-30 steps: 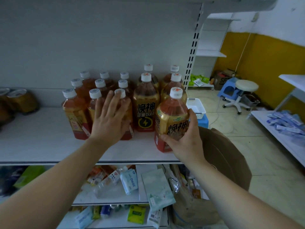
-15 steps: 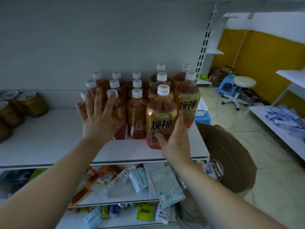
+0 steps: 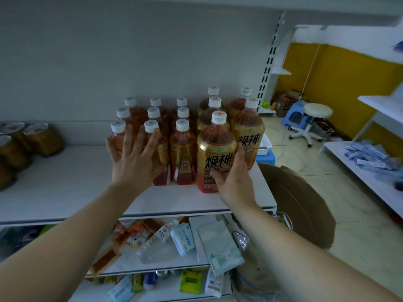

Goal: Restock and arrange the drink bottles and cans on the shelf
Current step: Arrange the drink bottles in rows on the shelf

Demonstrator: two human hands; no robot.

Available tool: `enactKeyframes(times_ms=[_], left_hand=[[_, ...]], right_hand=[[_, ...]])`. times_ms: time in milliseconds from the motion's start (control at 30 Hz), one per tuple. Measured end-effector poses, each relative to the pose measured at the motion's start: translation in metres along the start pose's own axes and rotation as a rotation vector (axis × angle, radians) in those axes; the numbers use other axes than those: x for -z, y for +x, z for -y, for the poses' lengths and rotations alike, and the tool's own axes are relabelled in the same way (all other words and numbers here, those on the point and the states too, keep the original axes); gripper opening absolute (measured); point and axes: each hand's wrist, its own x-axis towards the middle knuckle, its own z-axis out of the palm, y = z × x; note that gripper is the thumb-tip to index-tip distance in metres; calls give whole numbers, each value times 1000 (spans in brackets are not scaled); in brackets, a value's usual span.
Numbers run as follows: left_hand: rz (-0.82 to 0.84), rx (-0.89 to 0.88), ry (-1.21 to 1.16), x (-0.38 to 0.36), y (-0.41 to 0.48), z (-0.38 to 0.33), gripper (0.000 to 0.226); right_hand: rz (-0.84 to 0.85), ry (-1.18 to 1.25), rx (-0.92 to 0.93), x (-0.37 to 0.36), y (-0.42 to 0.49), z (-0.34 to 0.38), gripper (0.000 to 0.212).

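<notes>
Nine small bottles [image 3: 183,153] stand on the white shelf [image 3: 65,182] in three rows of three, each white-capped and filled with reddish-amber drink. The left hand [image 3: 135,164] lies flat against the two front ones on the left of that block, fingers straight and spread wide, palm on their labels.

Just beside the block stands the front large bottle [image 3: 216,153]. It is upright near the shelf's front edge, with a gold label in bold black characters and amber drink up to its neck. The right hand [image 3: 233,182] grips its lower half, thumb across the label and fingers curled round the far side. Behind it and to its right, four more tall bottles [image 3: 248,131] of the same kind crowd together.

At the far left of the shelf sits a cluster of gold cans [image 3: 41,138] with silver tops, well apart from the bottles. On the lower shelf [image 3: 128,261] a clear plastic bottle [image 3: 152,243] lies on its side among loose packets. A brown cardboard box [image 3: 305,205] stands open on the floor to the right, its inside too dark to tell what it holds.
</notes>
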Motion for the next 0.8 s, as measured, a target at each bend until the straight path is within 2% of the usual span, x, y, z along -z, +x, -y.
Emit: enactKeyframes(times_ms=[233, 300, 400, 500, 600, 800], left_hand=[[57, 7, 8, 14, -2, 0, 98], [51, -2, -44, 20, -5, 2, 92], [50, 63, -122, 36, -10, 8, 89], [100, 173, -255, 62, -9, 19, 83], [181, 235, -428, 94, -18, 41, 77], [317, 272, -356, 142, -76, 129, 85]], right_hand=[[63, 3, -50, 14, 7, 10, 102], [19, -12, 12, 28, 17, 22, 107], [-31, -145, 215, 52, 36, 56, 101], [84, -329, 341, 61, 53, 99, 90], [247, -424, 367, 49, 56, 141, 86], [413, -456, 440, -29, 35, 240, 81]])
